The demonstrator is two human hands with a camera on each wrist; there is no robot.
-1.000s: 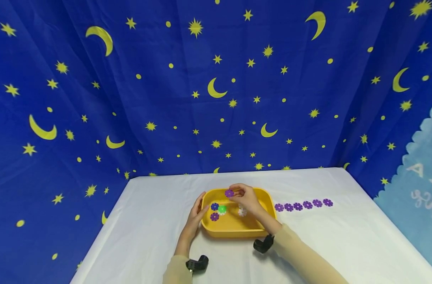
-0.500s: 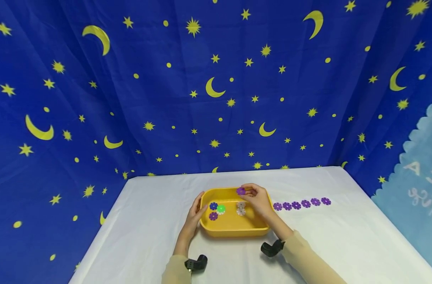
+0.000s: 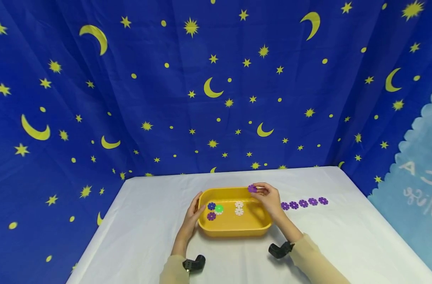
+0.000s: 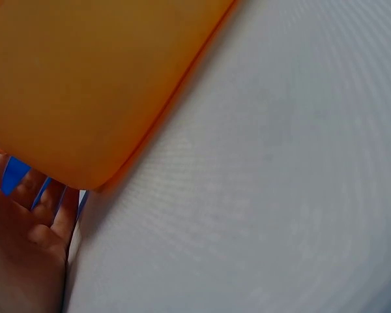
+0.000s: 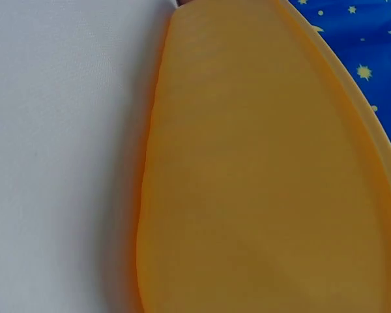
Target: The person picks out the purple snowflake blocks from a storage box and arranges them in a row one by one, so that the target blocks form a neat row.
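Observation:
Standing on the white-covered table is a yellow plastic basin (image 3: 233,232). My left hand (image 3: 190,219) grips its left end, thumb over the rim and fingers along the outer wall. Over the back right rim, my right hand (image 3: 270,200) pinches a purple snowflake disc (image 3: 252,188) between thumb and fingers. Inside the basin, a blue disc (image 3: 211,206), a green disc (image 3: 219,208) overlapping a white one, and a purple disc (image 3: 211,216) lie at the left. Two white discs (image 3: 239,204) lie near the middle. The right wrist view shows mostly the basin's outer wall (image 5: 260,156).
To the right of the basin, several purple discs (image 3: 303,203) form a row on the table, its near end partly behind my right hand. A blue curtain (image 3: 187,98) with yellow moons and stars stands behind and beside the table (image 3: 145,221). A light-blue panel (image 3: 419,157) hangs at the right.
My right hand has moved right with the purple disc, from above the basin's middle to its back right rim, uncovering the two white discs. My left hand keeps its grip on the basin.

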